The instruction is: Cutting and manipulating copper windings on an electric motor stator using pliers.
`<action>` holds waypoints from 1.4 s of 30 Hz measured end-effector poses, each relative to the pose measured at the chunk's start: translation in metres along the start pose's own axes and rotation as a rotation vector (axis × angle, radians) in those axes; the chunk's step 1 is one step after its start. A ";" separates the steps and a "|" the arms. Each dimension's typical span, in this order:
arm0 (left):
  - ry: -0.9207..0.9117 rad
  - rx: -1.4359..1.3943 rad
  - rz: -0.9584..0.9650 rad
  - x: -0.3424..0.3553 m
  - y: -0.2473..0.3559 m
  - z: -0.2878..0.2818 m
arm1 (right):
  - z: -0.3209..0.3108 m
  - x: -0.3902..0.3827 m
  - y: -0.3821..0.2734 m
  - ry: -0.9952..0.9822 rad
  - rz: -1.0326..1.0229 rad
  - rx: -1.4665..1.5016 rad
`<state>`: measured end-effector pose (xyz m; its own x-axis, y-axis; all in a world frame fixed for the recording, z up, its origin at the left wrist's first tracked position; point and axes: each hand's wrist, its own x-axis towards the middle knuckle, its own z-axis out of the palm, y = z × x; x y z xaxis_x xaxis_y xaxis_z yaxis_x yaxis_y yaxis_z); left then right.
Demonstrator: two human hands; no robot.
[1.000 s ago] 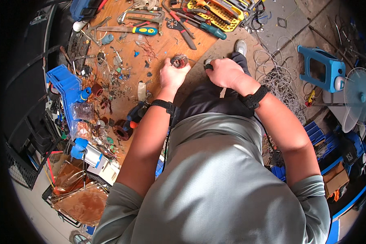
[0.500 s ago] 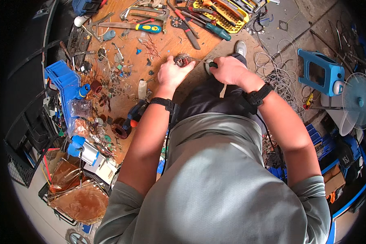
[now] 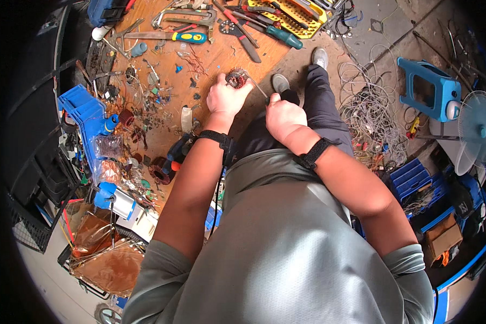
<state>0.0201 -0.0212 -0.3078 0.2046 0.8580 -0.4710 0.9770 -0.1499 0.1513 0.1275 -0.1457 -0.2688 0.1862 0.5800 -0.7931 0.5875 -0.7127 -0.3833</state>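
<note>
A: Bright or dim?
B: Bright across the wooden tabletop (image 3: 221,54), brightest as a pale sheen on the grey shirt (image 3: 248,232). Seemingly lit from above.
A: And in shadow?
B: Folds of the shirt, deep; nearly black in the shelving (image 3: 35,81) at far left, with detail lost.
A: Sharp?
B: Fairly crisp centrally, though too small for fine detail on the wound copper part (image 3: 236,79). Bent toward the rim, then black corners.
</note>
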 end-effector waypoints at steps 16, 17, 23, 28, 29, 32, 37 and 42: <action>0.076 -0.170 -0.132 0.002 -0.002 0.017 | -0.047 0.024 0.014 -0.436 0.055 0.796; 0.075 -0.170 -0.135 0.003 -0.005 0.017 | -0.063 0.016 0.008 -0.512 0.074 0.682; 0.091 -0.172 -0.084 0.006 -0.008 0.022 | -0.054 0.038 0.029 -0.749 0.037 1.124; 0.102 -0.198 -0.084 0.005 -0.006 0.026 | -0.023 0.028 0.008 -0.494 0.172 0.975; 0.096 -0.197 -0.087 0.005 -0.006 0.029 | -0.017 0.030 0.007 -0.442 0.177 0.879; 0.142 -0.199 -0.092 0.004 -0.006 0.028 | -0.024 0.011 -0.013 -0.291 0.191 0.782; 0.162 -0.178 -0.058 0.007 -0.006 0.029 | -0.013 0.016 -0.004 -0.255 0.127 0.758; 0.143 -0.138 -0.076 0.004 -0.005 0.024 | -0.033 0.026 0.024 -0.517 0.103 0.942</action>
<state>0.0171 -0.0284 -0.3313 0.1110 0.9267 -0.3591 0.9700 -0.0223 0.2422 0.1727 -0.1345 -0.2830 -0.2849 0.4205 -0.8614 -0.2957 -0.8934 -0.3383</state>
